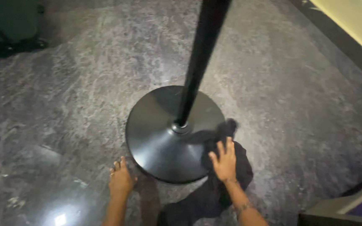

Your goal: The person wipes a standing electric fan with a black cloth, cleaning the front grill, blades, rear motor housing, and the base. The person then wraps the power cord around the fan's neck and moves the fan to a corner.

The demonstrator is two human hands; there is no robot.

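Down on the grey, stone-patterned floor (63,92), a black round base (164,134) of a stand sits flat, with a black pole (197,58) rising from a small metal collar (180,127) near its middle and leaning up out of the top of the view. The right hand (224,161) lies palm down on a black cloth (227,167), fingers (219,147) spread flat and open, pressing the cloth against the right front part of the base; it grips nothing that can be made out, only rests on top. The cloth is draped over the rim of the base there, bunched up towards the pole at its far end, and trails back along the floor towards the person. The left hand (120,179) rests flat on the floor just beside the near left edge of the base, fingers together and extended, holding nothing; whether it touches the rim cannot be told. A bright glare (59,217) reflects off the floor to the left of that arm. In the far left corner stands a dark green object (9,21), well apart from the base, and a pale wall with a dark skirting (348,37) runs along the far right.
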